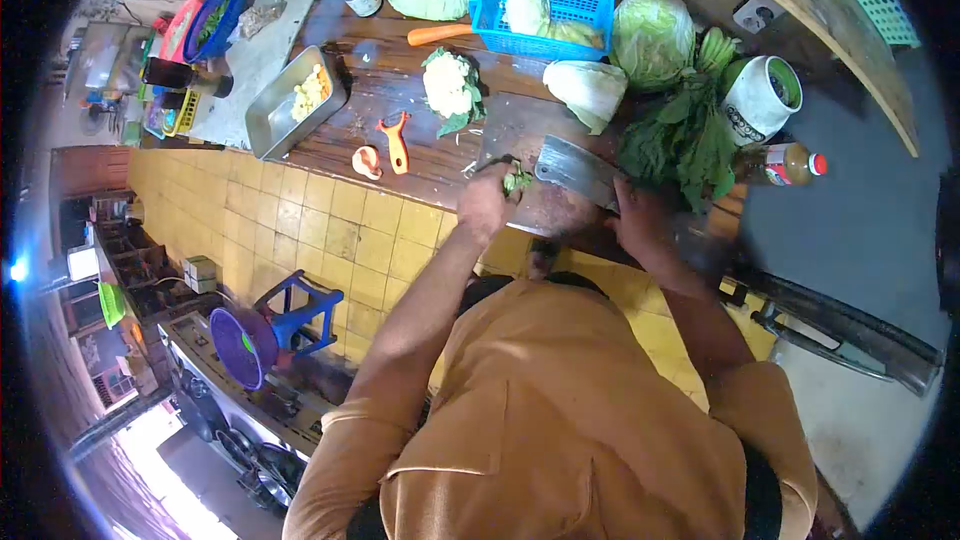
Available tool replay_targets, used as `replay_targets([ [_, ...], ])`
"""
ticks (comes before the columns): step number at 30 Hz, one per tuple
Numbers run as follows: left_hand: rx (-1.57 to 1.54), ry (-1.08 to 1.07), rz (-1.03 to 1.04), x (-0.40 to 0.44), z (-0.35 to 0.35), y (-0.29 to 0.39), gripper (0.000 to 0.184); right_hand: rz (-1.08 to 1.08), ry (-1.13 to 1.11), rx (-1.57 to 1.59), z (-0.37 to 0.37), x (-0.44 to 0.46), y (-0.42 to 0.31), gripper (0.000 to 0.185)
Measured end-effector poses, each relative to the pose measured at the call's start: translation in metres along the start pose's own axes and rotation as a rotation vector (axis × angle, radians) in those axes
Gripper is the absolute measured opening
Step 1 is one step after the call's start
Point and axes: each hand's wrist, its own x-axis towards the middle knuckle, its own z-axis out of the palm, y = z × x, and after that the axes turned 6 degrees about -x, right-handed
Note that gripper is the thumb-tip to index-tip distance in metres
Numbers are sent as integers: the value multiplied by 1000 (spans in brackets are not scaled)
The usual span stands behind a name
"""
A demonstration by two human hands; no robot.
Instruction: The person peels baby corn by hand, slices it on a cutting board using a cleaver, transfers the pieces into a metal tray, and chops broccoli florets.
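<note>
My left hand (485, 202) is closed around a small bunch of green leafy vegetable (517, 181) at the left side of the cutting board (510, 130). My right hand (640, 220) grips a cleaver (577, 168) by its handle, which the fingers mostly hide. The broad blade lies over the board and points left, its tip a short way from the greens. Beyond the blade rests a pale cabbage piece (588, 92). A cauliflower (450, 87) with green leaves sits to the left of the board.
An orange peeler (396, 144) and a metal tray (262, 121) of diced vegetables lie left. Behind stand a blue basket (490, 40), a carrot (440, 34) and cabbages (655, 38). Leafy greens (680, 145), a white container (752, 105) and a bottle (785, 164) crowd the right.
</note>
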Motion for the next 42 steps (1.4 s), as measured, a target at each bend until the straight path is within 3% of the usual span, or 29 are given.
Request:
replay_targets([
  [2, 47, 37, 30, 1, 4, 4, 29, -16, -20, 16, 13, -3, 5, 60],
  [5, -55, 75, 41, -12, 8, -9, 27, -141, 146, 67, 16, -9, -5, 60],
  [8, -92, 143, 108, -25, 16, -24, 27, -86, 212, 338, 9, -27, -27, 50],
  [10, -146, 241, 283, -25, 22, -33, 22, 54, 78, 501, -28, -39, -58, 37],
  [13, -112, 239, 146, -23, 29, -27, 24, -116, 89, 657, -25, -38, -78, 32],
  [14, -110, 208, 43, -22, 27, -23, 24, -116, 87, 657, -25, -37, -86, 32],
  [16, -107, 191, 36, -20, 23, -21, 27, -88, -9, 615, -27, -34, -97, 29],
  [24, -208, 119, -249, -25, 14, 4, 22, -105, 21, 604, -12, -34, -108, 27],
  [26, -241, 126, -227, -25, 12, 6, 23, -136, 145, 618, -9, -33, -111, 21],
  [30, -262, 116, -216, -23, 17, -5, 23, -156, 160, 614, -3, -33, -113, 20],
  [32, -250, 125, -225, -22, 20, -6, 23, -95, -11, 627, -5, -32, -114, 27],
  [35, -225, 118, -237, -21, 20, -8, 23, -58, -75, 595, -13, -31, -119, 23],
  [38, -223, 96, -243, -20, 18, -8, 23, -36, 44, 484, 15, -24, -130, 16],
  [42, -215, 115, -241, -20, 14, -3, 21, 18, -50, 334, 33, -2, -138, 19],
])
